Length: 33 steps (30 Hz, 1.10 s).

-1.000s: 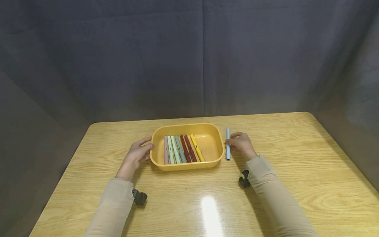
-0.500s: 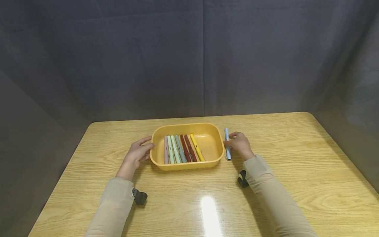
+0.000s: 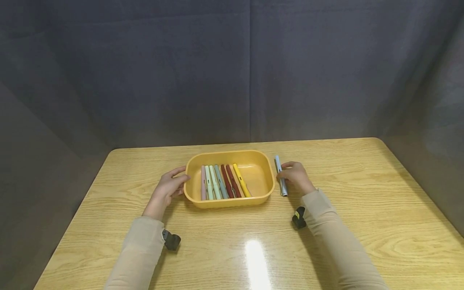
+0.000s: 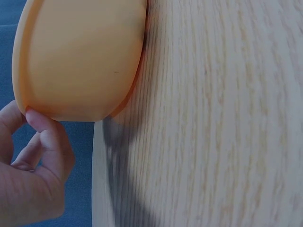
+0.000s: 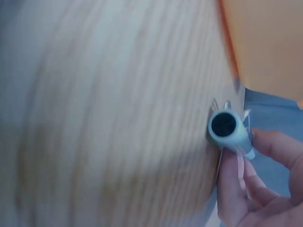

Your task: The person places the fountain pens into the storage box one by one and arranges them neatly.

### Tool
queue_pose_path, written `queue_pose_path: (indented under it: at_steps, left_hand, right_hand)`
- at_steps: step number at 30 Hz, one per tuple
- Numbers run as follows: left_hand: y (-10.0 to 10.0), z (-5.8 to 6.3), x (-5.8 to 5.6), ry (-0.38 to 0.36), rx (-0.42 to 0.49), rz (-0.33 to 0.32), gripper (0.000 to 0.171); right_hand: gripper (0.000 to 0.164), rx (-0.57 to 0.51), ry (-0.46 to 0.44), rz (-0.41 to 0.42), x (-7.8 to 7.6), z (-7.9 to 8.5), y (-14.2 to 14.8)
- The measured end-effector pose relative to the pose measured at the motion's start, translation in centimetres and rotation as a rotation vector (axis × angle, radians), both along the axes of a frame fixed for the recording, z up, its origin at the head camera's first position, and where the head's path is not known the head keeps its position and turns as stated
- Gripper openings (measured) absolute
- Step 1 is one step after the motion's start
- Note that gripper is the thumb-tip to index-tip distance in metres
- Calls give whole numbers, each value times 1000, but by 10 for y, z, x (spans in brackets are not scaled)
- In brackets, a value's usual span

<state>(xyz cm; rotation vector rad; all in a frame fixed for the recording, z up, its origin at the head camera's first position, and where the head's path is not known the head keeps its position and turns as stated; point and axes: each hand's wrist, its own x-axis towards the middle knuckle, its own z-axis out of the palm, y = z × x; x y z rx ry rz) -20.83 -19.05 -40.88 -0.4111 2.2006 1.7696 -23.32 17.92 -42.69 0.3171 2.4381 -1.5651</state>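
Observation:
My left hand [image 3: 171, 186] grips the left end of a yellow plastic tray [image 3: 224, 204], thumb over the rim and fingers outside it. In the left wrist view the thumb [image 4: 40, 120] presses at the tray's corner. Just off the tray's right end, my right hand [image 3: 295, 176] pinches a light blue pen [image 3: 283, 188] between thumb and fingers. The pen slants, its far end leaning toward the tray. In the right wrist view its dark round end [image 5: 223, 124] faces the camera, with wire clip parts beside it.
Several pens lie side by side in the tray: a pink pen [image 3: 203, 183], pale green ones, a grey-blue pen [image 3: 220, 181], dark red ones and a yellow pen [image 3: 241, 180]. The wooden table [image 3: 217, 249] ends at a dark curtain [image 3: 181, 80].
My right hand shifted slightly left toward the tray, then back right. The light blue pen has turned from nearly straight to slanted. My left hand and the tray stay put.

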Motion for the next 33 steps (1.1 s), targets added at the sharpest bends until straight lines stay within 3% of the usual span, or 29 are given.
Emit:
queue_pose_path:
  at_steps: [11,22,33]
  left_hand:
    - [0,-1,0,2,9,-5,56]
    - [0,-1,-1,-11,16,0,56]
    - [-1,-1,-1,-12,27,-3,57]
  right_hand:
    - [59,-298,-131,-19,0,5,19]
    - [61,-450,-119,-71,-2,24,27]
    - [64,-482,-98,-49,-2,51,22]
